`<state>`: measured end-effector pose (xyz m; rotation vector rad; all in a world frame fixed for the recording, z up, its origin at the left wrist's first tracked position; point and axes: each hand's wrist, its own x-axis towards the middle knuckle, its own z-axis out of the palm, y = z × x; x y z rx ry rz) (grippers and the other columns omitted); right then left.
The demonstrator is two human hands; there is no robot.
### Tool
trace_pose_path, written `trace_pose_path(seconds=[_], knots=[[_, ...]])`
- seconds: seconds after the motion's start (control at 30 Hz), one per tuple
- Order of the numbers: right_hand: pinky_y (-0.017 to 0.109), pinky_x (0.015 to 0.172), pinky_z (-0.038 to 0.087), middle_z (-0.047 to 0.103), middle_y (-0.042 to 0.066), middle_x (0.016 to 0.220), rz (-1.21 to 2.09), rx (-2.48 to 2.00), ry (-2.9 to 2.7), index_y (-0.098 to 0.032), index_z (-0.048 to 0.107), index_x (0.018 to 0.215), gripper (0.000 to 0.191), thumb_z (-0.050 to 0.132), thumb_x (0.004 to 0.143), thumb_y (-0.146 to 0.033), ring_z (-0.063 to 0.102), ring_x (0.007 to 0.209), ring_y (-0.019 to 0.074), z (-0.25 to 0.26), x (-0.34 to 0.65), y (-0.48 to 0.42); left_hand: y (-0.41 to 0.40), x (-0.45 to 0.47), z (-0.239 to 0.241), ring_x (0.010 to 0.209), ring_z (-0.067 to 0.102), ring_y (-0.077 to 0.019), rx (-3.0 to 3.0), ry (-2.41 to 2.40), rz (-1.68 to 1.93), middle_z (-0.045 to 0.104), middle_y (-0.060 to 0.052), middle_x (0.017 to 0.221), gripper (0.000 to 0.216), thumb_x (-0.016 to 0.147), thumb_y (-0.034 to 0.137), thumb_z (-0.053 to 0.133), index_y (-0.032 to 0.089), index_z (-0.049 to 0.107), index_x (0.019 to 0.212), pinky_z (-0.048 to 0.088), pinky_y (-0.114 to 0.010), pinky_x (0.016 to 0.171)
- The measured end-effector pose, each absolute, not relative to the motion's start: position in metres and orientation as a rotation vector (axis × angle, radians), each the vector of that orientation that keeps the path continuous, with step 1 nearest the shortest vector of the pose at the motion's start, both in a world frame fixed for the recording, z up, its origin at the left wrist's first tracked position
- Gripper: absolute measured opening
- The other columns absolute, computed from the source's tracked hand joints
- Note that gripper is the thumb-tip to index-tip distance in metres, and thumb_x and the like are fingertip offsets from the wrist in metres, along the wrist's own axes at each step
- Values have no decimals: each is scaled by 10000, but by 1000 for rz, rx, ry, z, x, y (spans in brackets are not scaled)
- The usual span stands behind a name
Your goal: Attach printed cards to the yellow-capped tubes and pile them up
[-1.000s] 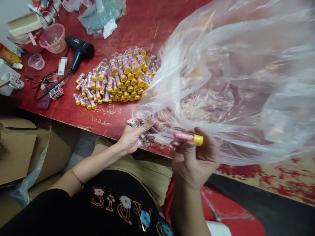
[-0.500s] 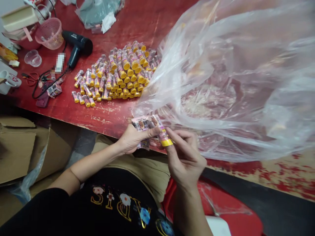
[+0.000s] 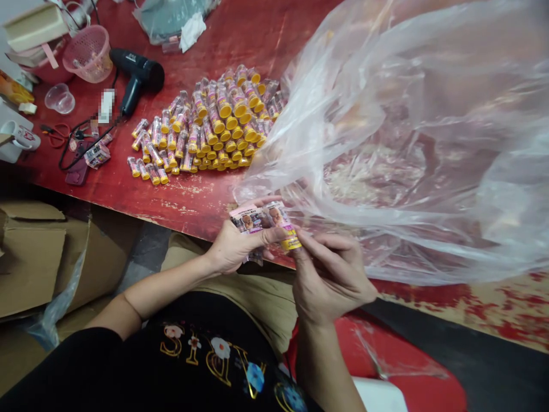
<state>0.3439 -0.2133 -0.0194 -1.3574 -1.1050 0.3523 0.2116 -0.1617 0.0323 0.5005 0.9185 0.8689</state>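
Tube (image 3: pixel 275 214) slanting on the near side of the pile (image 3: pixel 223 123), cap (image 3: pixel 292 244) toward the right hand (image 3: pixel 330 273) pinching it, left hand (image 3: pixel 234 245) clamped on wrappers (image 3: pixel 247 221), thumb against the tube.

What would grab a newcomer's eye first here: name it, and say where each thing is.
First, the big, crumpled clear plastic bag spread over the right of the red table. Beside it, left of the bag, a heap of tubes shows rows of bright yellow ends. Nearer, at the table's edge, the left hand and right hand meet on one yellow-ended tube.
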Motion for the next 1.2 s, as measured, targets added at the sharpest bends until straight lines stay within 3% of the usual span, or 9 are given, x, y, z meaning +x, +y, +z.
trace_pose_path(seconds=[0.2, 0.5, 0.67, 0.8, 0.9, 1.03, 1.13, 1.2], knots=[[333, 687, 552, 691, 9, 804, 307, -1353, -1110, -290, 856, 995, 184, 862, 821, -231, 653, 745, 156, -21, 341, -212, -163, 210, 29, 535, 631, -77, 490, 886, 874, 705, 30, 863, 848, 583, 381, 1012, 227, 681, 1349, 502, -186, 481], [340, 677, 549, 702, 25, 796, 359, -1352, -1105, -263, 860, 998, 198, 875, 803, -232, 638, 728, 165, -35, 334, -208, -168, 207, 15, 572, 632, -87, 430, 933, 941, 722, 3, 873, 913, 506, 376, 1040, 189, 692, 1329, 496, -208, 520], [323, 672, 534, 725, 57, 936, 510, -1293, -1131, -268, 838, 1136, 348, 887, 795, -223, 646, 787, 175, -42, 325, -209, -144, 155, 7, 559, 583, -82, 575, 1219, 1115, 716, 10, 852, 739, 552, 402, 1010, 187, 739, 1206, 469, -232, 536], [319, 644, 529, 722, 61, 950, 511, -1355, -1131, -240, 838, 1117, 282, 855, 839, -283, 649, 790, 176, -42, 334, -216, -93, 58, 20, 886, 695, -135, 953, 1732, 1403, 767, -34, 1047, 521, 703, 232, 938, 190, 729, 1178, 532, -236, 791], [322, 623, 550, 711, 50, 956, 467, -1414, -1092, -214, 823, 1124, 270, 804, 883, -335, 642, 692, 141, -47, 361, -209, -54, 1, 30, 954, 673, -122, 1064, 2086, 1228, 772, -7, 1016, 458, 722, 120, 912, 140, 705, 1130, 504, -235, 926], [375, 774, 606, 723, 68, 1043, 365, -1553, -1237, -195, 762, 1235, 336, 636, 981, -375, 681, 752, 151, -67, 435, -146, -21, -21, 30, 842, 653, -118, 1057, 2088, 1035, 675, 80, 768, 220, 925, 226, 766, 105, 672, 1083, 508, -291, 932], [469, 966, 582, 729, 141, 1096, 371, -1900, -1484, -134, 745, 1175, 321, 538, 1001, -305, 693, 997, 245, -79, 499, -64, -22, -15, 35, 864, 713, -158, 910, 2005, 1111, 671, 84, 713, 88, 991, 237, 674, 155, 648, 1011, 548, -307, 885], [494, 1041, 546, 717, 194, 1159, 400, -1959, -1560, -100, 735, 1148, 289, 583, 998, -295, 678, 1111, 287, -80, 525, -6, -32, -7, 44, 941, 735, -173, 734, 1916, 1266, 716, 77, 731, 60, 1009, 222, 636, 188, 641, 959, 571, -277, 826]])
